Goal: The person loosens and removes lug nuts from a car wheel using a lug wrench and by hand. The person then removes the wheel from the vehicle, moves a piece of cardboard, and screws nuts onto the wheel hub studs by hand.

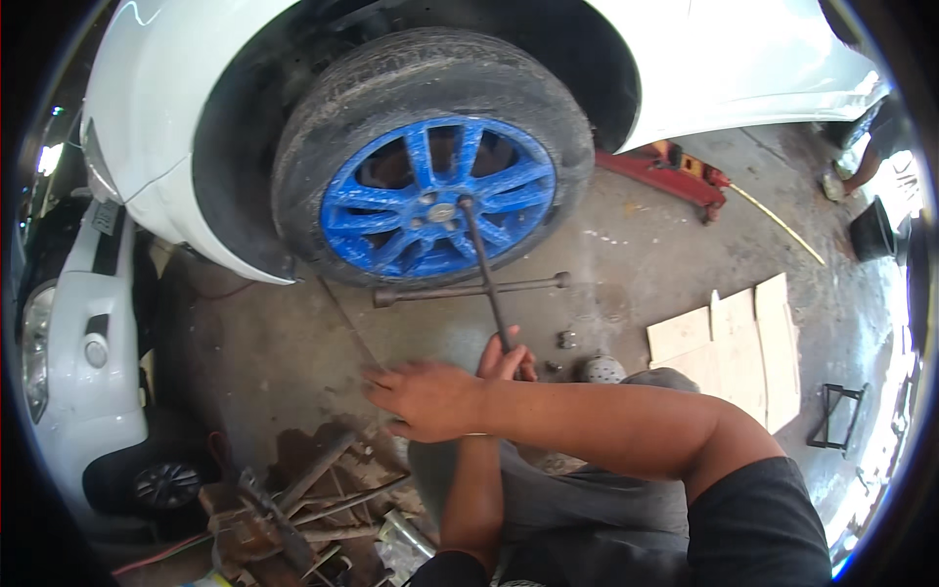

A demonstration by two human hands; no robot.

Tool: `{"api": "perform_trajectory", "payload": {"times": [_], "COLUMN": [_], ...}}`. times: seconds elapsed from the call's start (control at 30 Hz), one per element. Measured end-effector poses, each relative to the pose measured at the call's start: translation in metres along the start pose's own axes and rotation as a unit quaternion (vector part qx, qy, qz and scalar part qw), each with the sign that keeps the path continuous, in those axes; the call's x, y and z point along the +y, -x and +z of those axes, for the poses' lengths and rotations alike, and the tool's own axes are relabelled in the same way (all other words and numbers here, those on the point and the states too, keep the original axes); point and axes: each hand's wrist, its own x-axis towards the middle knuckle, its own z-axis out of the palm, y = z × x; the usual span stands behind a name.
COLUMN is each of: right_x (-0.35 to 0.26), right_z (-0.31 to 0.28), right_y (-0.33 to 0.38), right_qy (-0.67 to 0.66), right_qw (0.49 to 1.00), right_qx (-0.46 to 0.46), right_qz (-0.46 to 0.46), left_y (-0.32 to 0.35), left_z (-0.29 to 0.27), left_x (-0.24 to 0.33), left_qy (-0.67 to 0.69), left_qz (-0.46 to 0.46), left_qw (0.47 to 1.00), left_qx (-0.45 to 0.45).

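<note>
A four-way lug wrench (482,256) reaches from the blue wheel rim (364,223), one end set at the wheel's hub area among the lug nuts. Around the near end of its shaft, my left hand (509,356) is closed. My right hand (426,399) is stretched across my left forearm, to the left of the wrench, slightly blurred, with fingers apart and nothing in them. The worn tire (308,186) sits under the fender of a white car (704,59). Loose lug nuts (567,339) lie on the floor right of the wrench.
A red floor jack (670,178) with a yellow handle stands at the right. Flattened cardboard (734,342) and a black bucket (871,231) are farther right, near another person's hand (861,171). Metal parts (284,519) lie lower left, near another white car (83,342).
</note>
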Motion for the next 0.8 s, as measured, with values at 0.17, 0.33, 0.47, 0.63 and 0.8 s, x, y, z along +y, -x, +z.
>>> {"api": "perform_trajectory", "payload": {"times": [0.17,0.33,0.47,0.63,0.8], "right_x": [0.023,0.058,0.067,0.058,0.070], "right_z": [-0.005,0.008,0.009,-0.004,-0.054], "right_y": [0.002,-0.006,-0.005,0.009,0.040], "right_qy": [0.160,0.180,0.119,0.154,0.130], "right_qw": [0.892,0.954,0.975,0.973,0.925], "right_qx": [0.409,0.223,-0.092,0.111,0.304], "right_qz": [0.101,0.087,0.162,0.129,0.189], "left_y": [-0.005,-0.004,-0.004,-0.004,0.001], "left_z": [-0.006,-0.011,-0.009,0.003,0.011], "left_x": [-0.012,-0.023,-0.019,-0.007,0.010], "left_qy": [0.115,0.053,0.114,0.073,0.081], "left_qz": [0.046,0.071,-0.001,0.034,-0.018], "left_qw": [0.992,0.996,0.993,0.994,0.994], "left_qx": [-0.024,-0.007,0.023,0.074,0.064]}}
